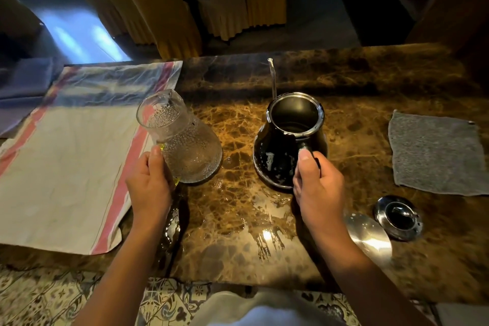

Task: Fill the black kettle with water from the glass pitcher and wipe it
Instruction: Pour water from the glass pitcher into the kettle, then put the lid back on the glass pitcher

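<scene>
Brown veined marble tabletop, glossy and wet in patches near the front edge. White cloth with pink stripes spread flat at left; grey square wiping cloth flat at right, well apart from both vessels. Black pot-bellied metal kettle upright near centre, mouth open and lidless, long axis vertical, thin spout rising on the far side and pointing away, handle toward the viewer; droplets on the belly, so probably slippery; rigid, likely heavier once filled; best taken by the handle. Textured clear glass pitcher just left of the kettle, base on the table, tilted with mouth leaning up and left; fragile, wet, apparently near empty; best held at the handle. Right hand clamped round the kettle handle, thumb on top. Left hand wrapped on the pitcher's yellowish handle. Round shiny metal lid lying knob-up at right, near the grey cloth.
</scene>
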A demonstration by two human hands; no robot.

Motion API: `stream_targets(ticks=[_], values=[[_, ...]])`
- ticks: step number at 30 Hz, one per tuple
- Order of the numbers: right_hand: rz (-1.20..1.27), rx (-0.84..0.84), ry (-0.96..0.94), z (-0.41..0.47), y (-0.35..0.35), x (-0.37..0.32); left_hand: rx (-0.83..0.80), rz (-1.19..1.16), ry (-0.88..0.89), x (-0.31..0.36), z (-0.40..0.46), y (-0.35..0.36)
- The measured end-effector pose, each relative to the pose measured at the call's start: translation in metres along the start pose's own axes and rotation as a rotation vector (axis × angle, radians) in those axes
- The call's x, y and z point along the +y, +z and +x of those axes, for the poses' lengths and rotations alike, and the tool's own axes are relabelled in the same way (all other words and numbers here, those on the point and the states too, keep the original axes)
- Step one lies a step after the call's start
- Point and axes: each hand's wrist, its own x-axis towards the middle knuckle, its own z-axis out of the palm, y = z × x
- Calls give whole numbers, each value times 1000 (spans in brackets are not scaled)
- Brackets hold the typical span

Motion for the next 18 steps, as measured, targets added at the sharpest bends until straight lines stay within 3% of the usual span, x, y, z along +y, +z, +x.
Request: stream_targets(ticks=[6,8,13,18], values=[[-322,2,-167,-16,-35,4,-10,15,43,-3,0,-1],[-535,-33,-192,-20,-61,10,-6,14,48,-3,-1,1],[-1014,-227,-83,-44,-119,21,-12,-33,44,-6,-2,1],[-1177,-283,4,-64,-140,23,7,-43,60,-4,-3,3]])
